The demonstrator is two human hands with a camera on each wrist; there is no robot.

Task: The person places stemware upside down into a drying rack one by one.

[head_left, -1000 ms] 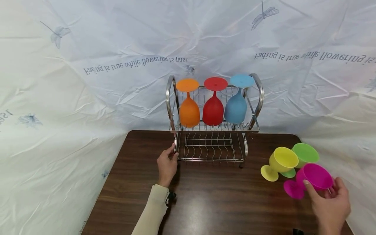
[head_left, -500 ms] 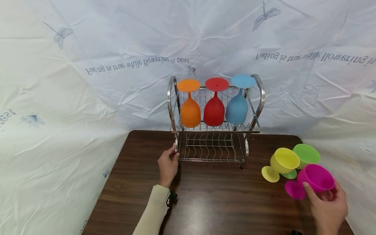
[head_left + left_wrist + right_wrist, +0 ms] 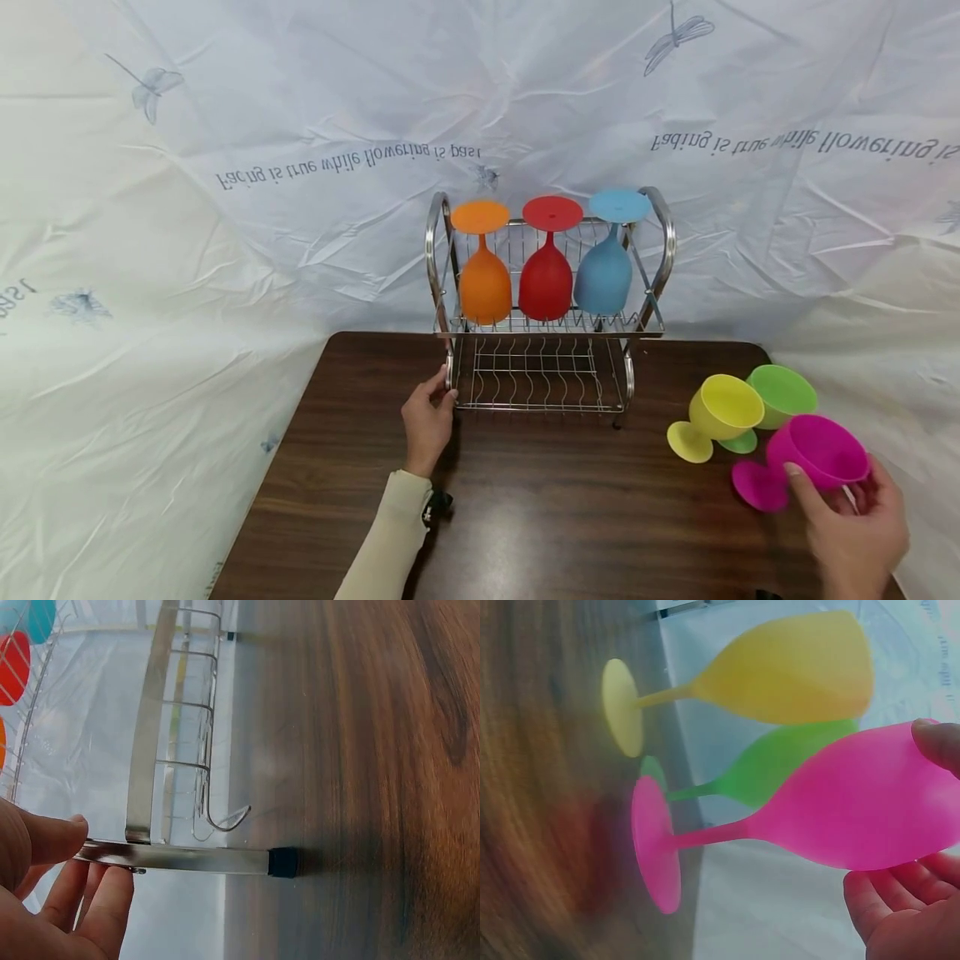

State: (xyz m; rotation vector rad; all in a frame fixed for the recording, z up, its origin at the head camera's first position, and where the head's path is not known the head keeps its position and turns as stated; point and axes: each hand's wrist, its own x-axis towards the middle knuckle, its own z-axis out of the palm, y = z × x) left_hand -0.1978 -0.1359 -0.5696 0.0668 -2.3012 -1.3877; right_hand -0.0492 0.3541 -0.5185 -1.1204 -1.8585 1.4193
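My left hand point(image 3: 428, 423) grips the left front leg of a two-tier metal dish rack point(image 3: 180, 856), thumb on one side and fingers on the other. At the right, my right hand point(image 3: 861, 521) holds a magenta goblet point(image 3: 855, 802) by its bowl, thumb and fingers on opposite sides. The goblet stands mouth up, its round foot toward the table. Close behind it are a yellow goblet point(image 3: 726, 408) and a green goblet point(image 3: 782, 396), both upright. On the rack's upper tier, orange point(image 3: 485, 287), red point(image 3: 545, 283) and blue point(image 3: 603, 279) goblets stand upside down in a row.
The rack's lower tier point(image 3: 536, 372) is a wire shelf with wavy dividers. Everything stands on a dark wood table point(image 3: 525, 508) with rounded back corners. White printed sheeting point(image 3: 337, 225) hangs behind and at both sides.
The magenta goblet and my right hand have shifted slightly to the right, a little away from the yellow and green goblets. My left hand stays on the rack leg.
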